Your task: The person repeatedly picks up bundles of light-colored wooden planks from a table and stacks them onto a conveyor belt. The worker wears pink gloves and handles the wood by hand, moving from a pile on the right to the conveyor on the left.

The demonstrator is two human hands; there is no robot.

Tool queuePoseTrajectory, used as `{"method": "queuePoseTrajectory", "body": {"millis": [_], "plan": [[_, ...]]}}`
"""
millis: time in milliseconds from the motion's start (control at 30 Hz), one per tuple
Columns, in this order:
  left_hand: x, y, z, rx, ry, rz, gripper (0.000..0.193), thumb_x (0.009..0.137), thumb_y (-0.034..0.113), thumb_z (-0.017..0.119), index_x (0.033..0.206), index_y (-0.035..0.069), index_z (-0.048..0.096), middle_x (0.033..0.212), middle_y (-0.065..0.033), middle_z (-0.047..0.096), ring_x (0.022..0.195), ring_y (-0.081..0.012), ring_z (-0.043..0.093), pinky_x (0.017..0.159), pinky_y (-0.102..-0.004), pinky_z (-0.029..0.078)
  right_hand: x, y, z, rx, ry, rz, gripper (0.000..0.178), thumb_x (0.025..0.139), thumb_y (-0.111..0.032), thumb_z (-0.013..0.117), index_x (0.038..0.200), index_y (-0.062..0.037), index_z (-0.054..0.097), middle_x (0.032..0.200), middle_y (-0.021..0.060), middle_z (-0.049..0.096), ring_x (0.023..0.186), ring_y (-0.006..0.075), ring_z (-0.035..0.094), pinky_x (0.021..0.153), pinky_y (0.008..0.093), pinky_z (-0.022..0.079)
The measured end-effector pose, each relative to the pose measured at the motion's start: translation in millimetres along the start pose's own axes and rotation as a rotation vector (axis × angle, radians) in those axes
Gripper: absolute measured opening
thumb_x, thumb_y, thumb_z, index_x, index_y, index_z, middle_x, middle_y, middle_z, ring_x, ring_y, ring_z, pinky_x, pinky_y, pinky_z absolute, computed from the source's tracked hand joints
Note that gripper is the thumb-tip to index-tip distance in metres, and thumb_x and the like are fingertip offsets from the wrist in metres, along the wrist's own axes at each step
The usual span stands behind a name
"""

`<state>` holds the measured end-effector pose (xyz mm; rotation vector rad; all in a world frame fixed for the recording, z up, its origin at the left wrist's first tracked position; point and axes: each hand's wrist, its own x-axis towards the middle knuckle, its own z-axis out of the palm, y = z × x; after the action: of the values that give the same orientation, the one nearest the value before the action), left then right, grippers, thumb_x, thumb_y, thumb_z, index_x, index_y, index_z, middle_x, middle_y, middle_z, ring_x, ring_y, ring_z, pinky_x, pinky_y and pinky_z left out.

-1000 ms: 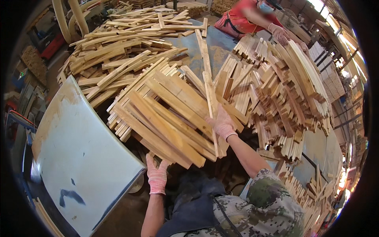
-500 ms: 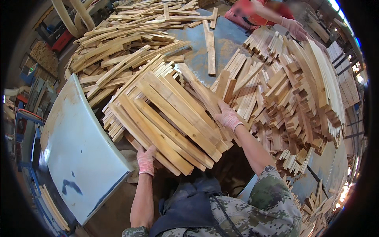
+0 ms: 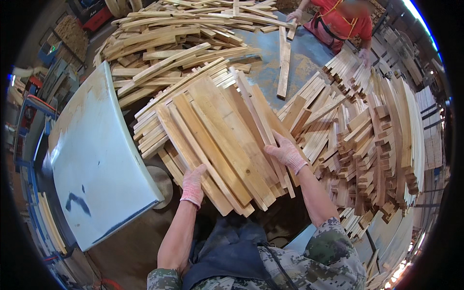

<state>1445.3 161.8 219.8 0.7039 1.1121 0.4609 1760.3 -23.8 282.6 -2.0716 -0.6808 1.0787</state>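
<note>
In front of me lies a layer of planed wooden slats (image 3: 217,128), side by side and slanting from far left to near right. My left hand (image 3: 193,186), in a pinkish knit glove, grips the near left edge of this layer, its thumb on the outermost slat. At the right side my right hand (image 3: 287,152), gloved alike, is closed on a narrow slat (image 3: 258,123) that stands on edge, tilted. Its fingers are partly hidden behind the wood. Beneath the layer, crosswise slats (image 3: 151,137) stick out on the left.
A loose heap of slats (image 3: 164,38) covers the far left. Stacked slats (image 3: 367,140) rise on the right. A pale blue metal panel (image 3: 104,159) slopes at left. Across the blue table (image 3: 263,50), a person in red (image 3: 333,21) holds a short piece of wood.
The slats under my hands have been pushed closer together, and the right one now stands on edge. My view has shifted, and the co-worker now reaches for a piece of wood.
</note>
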Motion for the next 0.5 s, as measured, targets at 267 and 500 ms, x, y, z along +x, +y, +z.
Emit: {"method": "queuePoseTrajectory", "body": {"millis": [267, 500], "plan": [[8.7, -9.6, 3.7, 0.036, -0.035, -0.076, 0.022, 0.086, 0.009, 0.078, 0.105, 0.001, 0.07, 0.094, -0.011, 0.072, 0.088, -0.0288, 0.074, 0.082, -0.0469, 0.065, 27.6, -1.8, 12.7, 0.199, -0.123, 0.019, 0.103, 0.083, -0.044, 0.09, 0.16, 0.007, 0.044, 0.154, 0.0226, 0.058, 0.144, 0.0292, 0.056, 0.121, 0.0377, 0.042], [8.5, -9.5, -3.2, -0.344, -0.294, -0.279, 0.037, 0.086, 0.014, 0.076, 0.12, -0.001, 0.067, 0.113, -0.0137, 0.073, 0.105, -0.0321, 0.072, 0.097, -0.0524, 0.061, 32.4, 3.6, 18.4, 0.387, -0.238, 0.116, 0.041, 0.092, -0.025, 0.081, 0.122, 0.0025, 0.072, 0.109, 0.0051, 0.077, 0.096, 0.0131, 0.071, 0.088, 0.0319, 0.056]]}}
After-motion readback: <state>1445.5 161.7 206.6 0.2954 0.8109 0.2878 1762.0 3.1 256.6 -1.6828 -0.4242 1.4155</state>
